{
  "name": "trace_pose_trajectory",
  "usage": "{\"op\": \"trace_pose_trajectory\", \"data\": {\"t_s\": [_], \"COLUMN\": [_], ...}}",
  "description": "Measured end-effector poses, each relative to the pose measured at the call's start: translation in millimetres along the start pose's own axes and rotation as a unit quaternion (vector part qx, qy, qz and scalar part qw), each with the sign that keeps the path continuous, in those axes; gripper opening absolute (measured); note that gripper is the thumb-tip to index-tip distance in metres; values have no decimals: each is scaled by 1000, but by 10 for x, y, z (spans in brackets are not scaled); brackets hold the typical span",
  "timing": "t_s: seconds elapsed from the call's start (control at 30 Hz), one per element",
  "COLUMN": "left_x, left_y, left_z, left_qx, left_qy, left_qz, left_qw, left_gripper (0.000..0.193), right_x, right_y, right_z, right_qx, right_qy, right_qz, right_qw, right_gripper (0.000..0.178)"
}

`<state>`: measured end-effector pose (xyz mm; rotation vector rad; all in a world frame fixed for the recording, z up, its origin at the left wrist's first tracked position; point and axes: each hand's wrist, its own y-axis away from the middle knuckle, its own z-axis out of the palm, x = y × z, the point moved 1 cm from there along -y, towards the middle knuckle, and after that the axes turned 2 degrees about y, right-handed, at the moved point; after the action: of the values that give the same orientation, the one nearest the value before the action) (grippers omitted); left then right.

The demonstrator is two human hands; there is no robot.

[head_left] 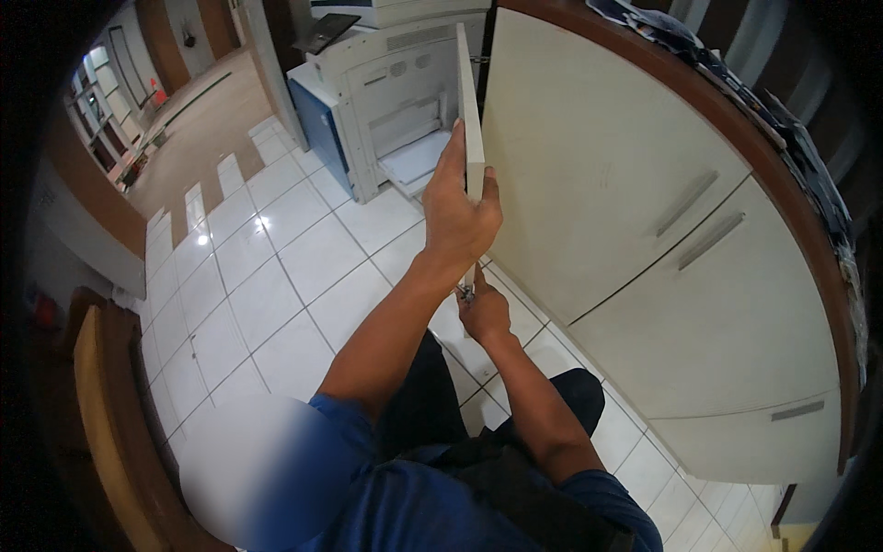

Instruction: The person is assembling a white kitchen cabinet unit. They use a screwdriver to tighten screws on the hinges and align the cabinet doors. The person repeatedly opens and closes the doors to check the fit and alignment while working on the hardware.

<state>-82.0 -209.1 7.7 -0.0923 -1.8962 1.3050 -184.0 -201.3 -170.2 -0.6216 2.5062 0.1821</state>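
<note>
A narrow off-white panel point(470, 120), like a cabinet door seen nearly edge-on, stands upright in front of me. My left hand point(460, 210) grips its edge, with fingers on one face and the thumb on the other. Lower down, my right hand point(484, 311) is closed by the panel's lower part. Its fingers are at a small silvery metal fitting point(467, 295), whose kind is too small to tell. High on the panel, a bit of metal like a hinge point(479, 60) shows between it and the cabinet.
To the right stands a cream cabinet point(607, 120) with bar handles and a brown top edge point(736, 129) bearing dark wrapped items. Ahead is a large office machine point(405, 83) with its side open. White floor tiles point(276, 248) spread left, near a wooden edge point(97, 414).
</note>
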Motion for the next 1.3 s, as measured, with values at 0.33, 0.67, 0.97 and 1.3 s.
{"op": "trace_pose_trajectory", "data": {"t_s": [0.33,0.67,0.97,1.3], "left_x": [-129,-122,211,530], "left_y": [-166,-50,231,650], "left_z": [-457,-819,-1157,-1229], "left_qx": [-45,-58,-15,-24], "left_qy": [-3,-2,6,-87], "left_qz": [34,-61,-128,-33], "left_qw": [998,996,992,995], "left_gripper": [59,59,58,75], "right_x": [55,-110,-122,108], "right_y": [-60,50,351,581], "right_z": [737,910,1015,853], "right_qx": [-34,-38,-93,-84], "right_qy": [-56,-37,-25,-20], "right_qz": [-47,-56,-121,-251], "right_qw": [997,997,988,964], "right_gripper": [78,83,94,88]}}
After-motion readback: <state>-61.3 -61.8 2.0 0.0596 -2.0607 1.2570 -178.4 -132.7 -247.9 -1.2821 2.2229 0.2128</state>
